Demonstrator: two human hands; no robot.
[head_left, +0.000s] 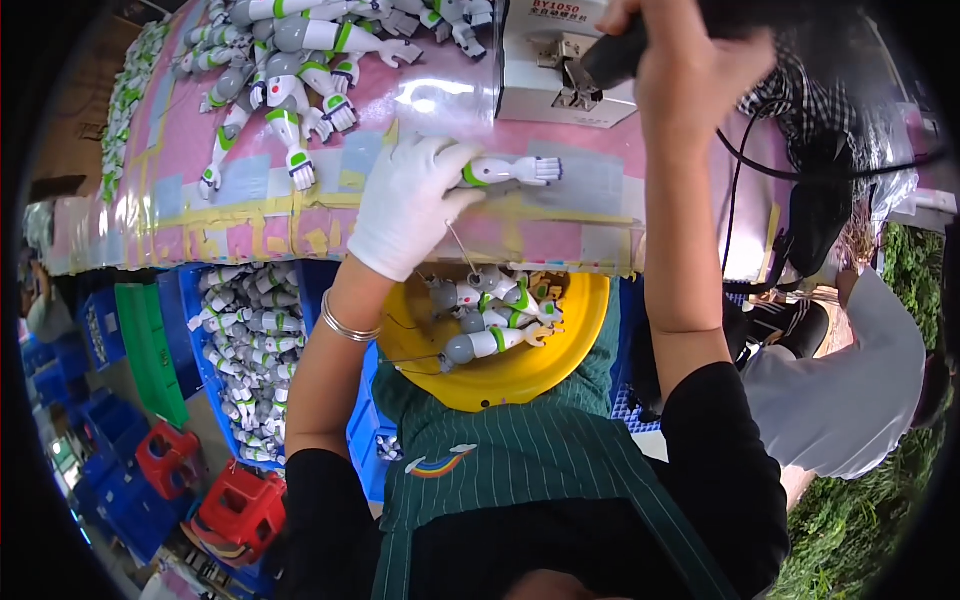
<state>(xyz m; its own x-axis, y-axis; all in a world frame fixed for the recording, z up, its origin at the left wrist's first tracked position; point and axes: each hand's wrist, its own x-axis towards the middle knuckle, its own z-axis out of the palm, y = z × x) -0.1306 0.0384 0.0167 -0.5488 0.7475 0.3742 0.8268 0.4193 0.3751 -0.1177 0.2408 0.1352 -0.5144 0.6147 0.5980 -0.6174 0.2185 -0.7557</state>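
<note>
My left hand (412,203), in a white glove, is closed on a toy arm (512,171) that lies on the tabletop, its white and green forearm and open fingers pointing right. My bare right hand (695,75) grips a black electric screwdriver (618,58), partly blurred by motion. The tool's front end is at the metal outlet of a white screw feeder box (560,90). Below the left hand, a yellow basin (592,335) rests in my lap with several toy arms (490,343) and thin metal rods in it.
A heap of toy arms (290,80) covers the table's far left. A blue crate (194,345) of similar parts stands below its edge. Red stools (235,515) are farther left. A black cable (800,172) runs at right, near another person in a grey top (850,380).
</note>
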